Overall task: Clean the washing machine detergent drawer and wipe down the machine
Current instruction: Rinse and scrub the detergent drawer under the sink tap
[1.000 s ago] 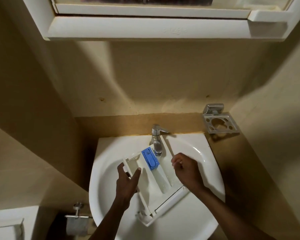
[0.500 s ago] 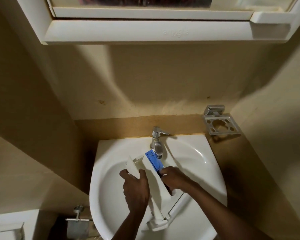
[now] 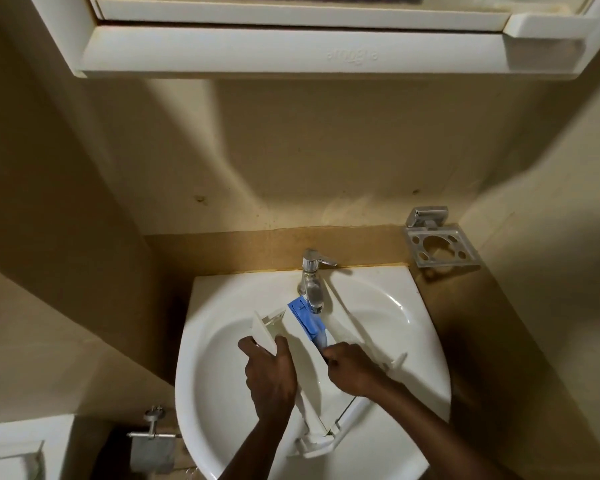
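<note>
1. My left hand (image 3: 271, 379), in the lower middle of the frame, grips the detergent drawer (image 3: 307, 368), with its fingers curled round the drawer's left wall.
2. My right hand (image 3: 354, 372) is just right of it. Its fingers are curled, with the tips inside the drawer just below the blue insert (image 3: 307, 320). I cannot tell whether they pinch anything.
3. The drawer is over the bowl of the white sink (image 3: 222, 393), tilted on its side. Its far end is just under the spout of the tap (image 3: 312, 282) and its front panel is toward the lower edge of the frame.
4. A clear toothbrush holder (image 3: 437, 245) is fixed to the wall at the right of the frame.
5. A white cabinet (image 3: 291, 53) runs across the top.
6. A paper roll holder (image 3: 153, 434) is at the lower left.
</note>
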Motion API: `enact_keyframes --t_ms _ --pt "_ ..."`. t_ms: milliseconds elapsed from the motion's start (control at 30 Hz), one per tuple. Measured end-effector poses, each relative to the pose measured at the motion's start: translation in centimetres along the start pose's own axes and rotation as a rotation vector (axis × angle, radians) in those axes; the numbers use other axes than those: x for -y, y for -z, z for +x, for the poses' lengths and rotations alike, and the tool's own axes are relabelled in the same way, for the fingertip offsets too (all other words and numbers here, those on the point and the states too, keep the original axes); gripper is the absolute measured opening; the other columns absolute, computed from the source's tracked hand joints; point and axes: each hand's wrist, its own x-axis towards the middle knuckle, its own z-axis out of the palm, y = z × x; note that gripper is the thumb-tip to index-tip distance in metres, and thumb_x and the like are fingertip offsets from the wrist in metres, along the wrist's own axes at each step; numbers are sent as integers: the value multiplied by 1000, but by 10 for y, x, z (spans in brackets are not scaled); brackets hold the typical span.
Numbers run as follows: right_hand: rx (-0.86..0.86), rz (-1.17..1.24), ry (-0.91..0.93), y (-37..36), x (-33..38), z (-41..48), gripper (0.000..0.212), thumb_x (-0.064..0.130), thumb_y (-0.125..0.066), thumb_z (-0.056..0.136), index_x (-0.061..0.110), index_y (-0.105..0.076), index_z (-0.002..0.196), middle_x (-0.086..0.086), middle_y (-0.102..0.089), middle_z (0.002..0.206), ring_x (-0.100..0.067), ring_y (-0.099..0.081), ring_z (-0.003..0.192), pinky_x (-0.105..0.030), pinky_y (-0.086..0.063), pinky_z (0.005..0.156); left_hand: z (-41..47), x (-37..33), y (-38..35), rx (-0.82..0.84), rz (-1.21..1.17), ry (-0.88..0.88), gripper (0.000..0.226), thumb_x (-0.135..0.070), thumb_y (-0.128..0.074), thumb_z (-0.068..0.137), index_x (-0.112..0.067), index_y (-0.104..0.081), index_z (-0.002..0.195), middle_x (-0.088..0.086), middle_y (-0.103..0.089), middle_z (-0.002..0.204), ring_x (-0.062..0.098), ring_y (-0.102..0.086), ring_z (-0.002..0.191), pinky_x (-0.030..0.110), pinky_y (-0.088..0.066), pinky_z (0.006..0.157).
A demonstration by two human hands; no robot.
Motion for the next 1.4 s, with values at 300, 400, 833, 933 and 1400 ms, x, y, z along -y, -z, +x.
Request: enact_keyframes --t_ms 300,400,833,933,1400 --pt "172 -75 58 5 -3 0 35 6 -40 90 11 -59 119 -10 -63 118 -26 -59 105 -28 -46 84 7 5 4 18 15 -60 26 -32 -50 95 -18 -30 105 15 -62 94 39 -58 87 44 -48 82" --pt "109 -80 33 12 -3 5 21 6 -41 90 8 -60 101 -13 -66 108 -28 -62 99 -27 -45 73 8 5 5 29 24 -78 25 -30 -50 95 -17 -31 106 14 -61 91 38 -58 85 44 -48 81" --pt "207 133 83 -5 12 4 48 7 -36 87 24 -44 131 6 -55 87 -15 -54 80 -19 -43 63 23 14 19 40 36 -204 22 -27 -53 97 -17 -39 110 11 -65 89 32 -63 77 47 -55 78" --pt "298 139 118 -9 4 0 50 3 -40 85 22 -47 131 1 -63 96 -15 -61 87 -26 -51 78 26 12 21 40 29 -217 24 -29 -52 98 -18 -38 114 8 -64 91 29 -64 79 48 -56 80" --pt "-34 -10 -112 8 -54 44 39 38 -41 99 12 -53 125 -11 -59 126 -27 -55 115 -30 -40 86 20 19 40 280 -105 -202 32 -25 -55 96 -34 -35 120 4 -67 95 31 -70 81 56 -60 57"
